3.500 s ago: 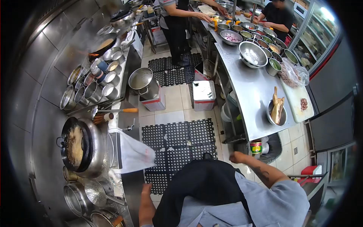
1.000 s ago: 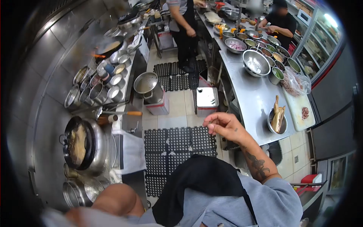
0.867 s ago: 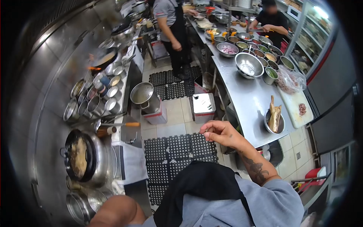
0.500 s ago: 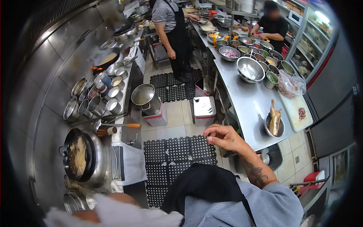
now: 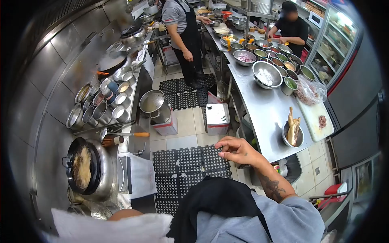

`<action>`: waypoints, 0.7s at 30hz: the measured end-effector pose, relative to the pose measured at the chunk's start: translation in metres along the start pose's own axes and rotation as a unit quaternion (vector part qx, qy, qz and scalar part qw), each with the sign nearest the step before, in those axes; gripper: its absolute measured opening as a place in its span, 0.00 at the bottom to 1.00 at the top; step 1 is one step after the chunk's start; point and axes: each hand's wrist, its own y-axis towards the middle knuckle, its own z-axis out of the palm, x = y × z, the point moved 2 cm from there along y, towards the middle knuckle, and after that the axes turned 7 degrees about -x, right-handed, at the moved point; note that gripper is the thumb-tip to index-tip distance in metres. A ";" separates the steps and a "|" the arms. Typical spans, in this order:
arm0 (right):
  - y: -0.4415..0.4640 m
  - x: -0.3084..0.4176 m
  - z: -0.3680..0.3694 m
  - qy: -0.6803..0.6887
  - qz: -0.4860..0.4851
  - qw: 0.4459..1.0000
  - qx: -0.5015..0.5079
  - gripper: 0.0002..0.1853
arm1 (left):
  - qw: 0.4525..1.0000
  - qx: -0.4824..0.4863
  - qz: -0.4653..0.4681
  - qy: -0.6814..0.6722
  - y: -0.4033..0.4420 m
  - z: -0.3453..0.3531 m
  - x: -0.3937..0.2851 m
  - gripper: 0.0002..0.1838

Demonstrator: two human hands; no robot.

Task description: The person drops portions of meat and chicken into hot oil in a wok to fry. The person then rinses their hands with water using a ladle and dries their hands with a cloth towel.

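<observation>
My right hand [image 5: 239,150] hangs in the air above the black rubber floor mat [image 5: 190,166], left of the steel counter's near corner. Its fingers are loosely bent, with a gap to the thumb and nothing held. At the bottom left, a white cloth [image 5: 109,227] is close to the camera, and a bit of bare skin shows behind its upper edge. My left hand's fingers are hidden there, so its grip on the cloth does not show. Beyond the cloth, a black wok [image 5: 97,170] holds bubbling oil with pale food [image 5: 82,168] frying in it.
On the right counter [image 5: 259,109] are a bowl with a browned piece of meat [image 5: 293,127], a cutting board [image 5: 320,125] and several ingredient bowls. A stockpot [image 5: 154,106] and a tin [image 5: 218,115] stand in the aisle. Two co-workers are farther back.
The white cloth has shifted and now covers more skin at the bottom left. My right hand has barely moved. The far pan on the left is tilted differently, with more steam over it.
</observation>
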 end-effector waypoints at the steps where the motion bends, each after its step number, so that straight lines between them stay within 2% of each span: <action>1: 0.001 0.000 0.002 -0.016 -0.049 0.999 -0.001 0.14 | 1.000 -0.002 0.000 0.002 -0.001 -0.001 0.000 0.17; 4: 0.000 0.002 0.003 -0.008 0.010 0.999 0.031 0.16 | 1.000 -0.006 0.004 0.013 0.000 -0.009 -0.004 0.17; 11: 0.000 -0.001 0.008 -0.032 -0.008 0.997 0.063 0.17 | 0.999 -0.023 0.003 0.048 0.001 0.001 -0.009 0.15; 20: 0.003 -0.001 0.006 0.015 -0.009 0.999 0.044 0.20 | 0.998 -0.027 0.005 0.054 0.000 -0.001 -0.005 0.13; 21: 0.004 0.001 0.007 -0.012 -0.006 0.999 0.051 0.21 | 0.998 -0.025 0.002 0.054 -0.001 0.001 -0.007 0.13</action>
